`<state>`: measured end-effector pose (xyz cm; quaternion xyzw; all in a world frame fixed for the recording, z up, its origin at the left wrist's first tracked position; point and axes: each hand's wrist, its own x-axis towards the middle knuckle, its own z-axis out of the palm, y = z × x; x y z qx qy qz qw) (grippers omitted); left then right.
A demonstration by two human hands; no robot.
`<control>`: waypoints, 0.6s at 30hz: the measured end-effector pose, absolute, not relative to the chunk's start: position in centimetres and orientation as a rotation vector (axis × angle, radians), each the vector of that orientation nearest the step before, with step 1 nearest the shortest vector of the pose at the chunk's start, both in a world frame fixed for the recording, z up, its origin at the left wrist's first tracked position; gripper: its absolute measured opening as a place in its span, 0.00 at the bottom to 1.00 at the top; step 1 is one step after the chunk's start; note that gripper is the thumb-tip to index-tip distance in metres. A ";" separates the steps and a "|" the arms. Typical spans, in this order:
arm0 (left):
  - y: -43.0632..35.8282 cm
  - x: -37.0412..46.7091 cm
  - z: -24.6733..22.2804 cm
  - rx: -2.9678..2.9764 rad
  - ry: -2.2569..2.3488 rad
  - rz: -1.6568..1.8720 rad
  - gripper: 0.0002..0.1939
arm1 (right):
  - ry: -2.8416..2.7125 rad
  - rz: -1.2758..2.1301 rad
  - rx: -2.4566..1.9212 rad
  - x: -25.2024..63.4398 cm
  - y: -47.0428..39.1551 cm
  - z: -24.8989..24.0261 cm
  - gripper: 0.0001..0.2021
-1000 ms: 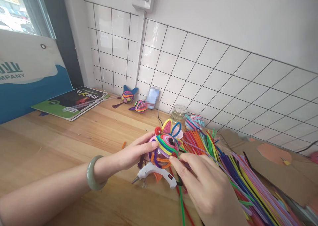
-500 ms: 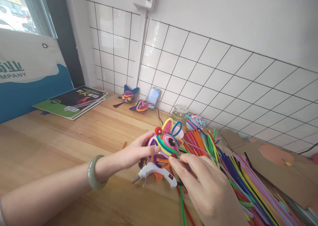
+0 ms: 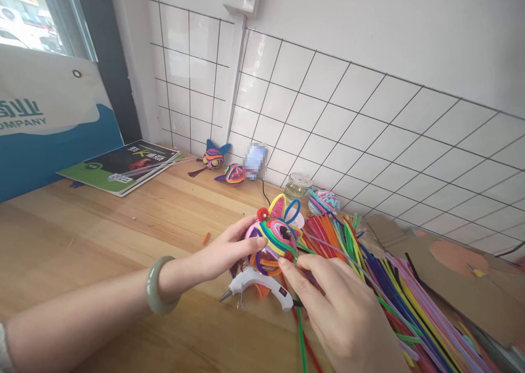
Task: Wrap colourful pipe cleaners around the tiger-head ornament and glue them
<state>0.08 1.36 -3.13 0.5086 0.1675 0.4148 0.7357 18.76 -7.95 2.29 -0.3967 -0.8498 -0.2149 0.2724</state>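
A round, many-coloured pipe-cleaner figure (image 3: 275, 236), with yellow-edged pink ears, a blue loop and a red curl, is held above the wooden table. My left hand (image 3: 235, 244), a green bangle (image 3: 158, 285) at its wrist, grips the figure's left side with thumb and fingers. From the right, my right hand (image 3: 334, 296) has its thumb and fingers pinched at the figure's lower right edge; anything small between them is hidden. Just below the figure lies a white glue gun (image 3: 256, 284), its tip pointing left.
Bundles of pipe cleaners (image 3: 394, 285) and brown cardboard (image 3: 459, 280) cover the right side. A glass jar (image 3: 297, 185) and finished figures (image 3: 213, 155) stand by the wall. Magazines (image 3: 123, 167) lie at back left. An orange scrap (image 3: 206, 238) is left of the figure.
The view has shifted slightly. The figure has tilted a little in my left hand; both hands keep nearly the same place and hold.
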 end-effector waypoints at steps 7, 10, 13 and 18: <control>1.3 0.2 -2.9 1.140 0.401 0.933 0.27 | -2.319 -0.589 -1.078 18.8 -8.1 2.6 0.13; 1.3 0.2 -2.8 1.122 0.378 0.931 0.25 | -2.363 -0.607 -1.083 18.9 -8.1 2.9 0.13; 1.3 0.2 -2.9 1.098 0.352 0.939 0.22 | -2.369 -0.612 -1.077 18.9 -7.9 2.9 0.14; 1.4 0.4 -3.1 1.024 0.280 0.918 0.22 | -2.294 -0.634 -1.015 18.6 -7.7 2.4 0.14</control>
